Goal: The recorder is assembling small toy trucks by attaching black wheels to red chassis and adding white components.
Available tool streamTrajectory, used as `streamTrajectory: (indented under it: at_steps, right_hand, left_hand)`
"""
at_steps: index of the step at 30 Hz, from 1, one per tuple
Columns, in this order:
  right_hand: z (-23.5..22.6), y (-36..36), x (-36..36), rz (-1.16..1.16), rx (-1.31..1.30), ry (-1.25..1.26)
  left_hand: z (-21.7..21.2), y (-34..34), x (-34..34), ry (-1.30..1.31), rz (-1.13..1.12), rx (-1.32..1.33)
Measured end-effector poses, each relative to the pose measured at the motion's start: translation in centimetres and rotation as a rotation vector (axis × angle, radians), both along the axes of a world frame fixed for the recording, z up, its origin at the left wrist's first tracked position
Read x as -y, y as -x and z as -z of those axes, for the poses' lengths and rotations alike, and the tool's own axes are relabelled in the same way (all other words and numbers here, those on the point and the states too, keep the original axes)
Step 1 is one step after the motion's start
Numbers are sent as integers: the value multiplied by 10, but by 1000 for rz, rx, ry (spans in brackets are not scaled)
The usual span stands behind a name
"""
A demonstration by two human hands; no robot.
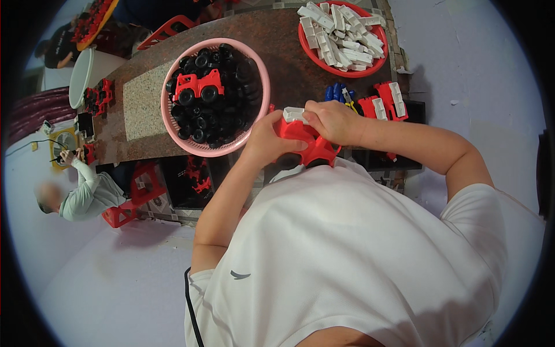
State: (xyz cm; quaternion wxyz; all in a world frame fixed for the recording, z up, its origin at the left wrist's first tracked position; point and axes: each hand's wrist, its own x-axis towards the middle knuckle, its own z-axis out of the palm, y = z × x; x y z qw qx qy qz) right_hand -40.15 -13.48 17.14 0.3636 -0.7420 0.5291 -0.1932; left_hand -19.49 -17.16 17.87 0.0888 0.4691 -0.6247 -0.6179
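Note:
Close in front of my chest, both hands grip a red plastic toy truck (317, 149) with black wheels. My left hand (267, 140) is closed round its left side, thumb laid across the red body. At the truck's far end sits a white plastic part (293, 114). My right hand (334, 121) is closed, its fingers bent over the truck's far end against the white part. Whether that part is fully seated cannot be seen. The palms hide much of the truck.
A pink basket (267, 87) of black wheels holds another red toy truck (199, 87). White parts fill a red basin (306, 51). Blue-handled pliers (347, 95) and red-and-white trucks (392, 99) lie to the right. Another person (95, 191) works at the far left, by the stone table (263, 29).

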Motion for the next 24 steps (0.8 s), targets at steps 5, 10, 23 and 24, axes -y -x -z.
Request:
streamTrajectory:
  at_steps: [5,10,23,24]
  right_hand:
    - [-8,-6,4,-45,-40,16]
    - [-26,-8,-33,-75,67,335]
    - [-59,-3,-42,-254,-177,442]
    - [-60,-3,-41,-265,-204,468]
  left_hand:
    - [4,-10,2,-86,-25,-95]
    - [-9,-7,-19,636,128,-206]
    - [-2,-6,-43,547,167,-209]
    - [-3,-5,-43,547,167,-209]
